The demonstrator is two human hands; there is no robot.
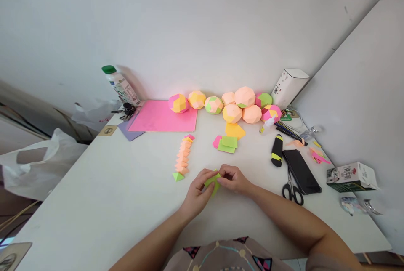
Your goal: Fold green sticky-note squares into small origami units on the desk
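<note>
A small green paper square point(213, 181) lies between my two hands near the middle of the white table point(94, 203). My left hand point(198, 191) pinches its left side with fingers closed. The paper's right edge is pinched by my right hand point(233, 178), fingers curled. To the left runs a row of several folded orange paper units point(183, 157), ending in a green folded piece point(178, 176). Loose green, pink and orange paper squares point(227, 142) lie just beyond my hands.
Several paper polyhedron balls point(235, 107) line the wall. A pink sheet point(162, 116), keys point(126, 111) and a bottle point(121, 86) stand back left. Scissors point(292, 189), a black phone point(301, 171), a cutter point(277, 151), pens, a white box point(288, 86) and a carton point(352, 177) lie right.
</note>
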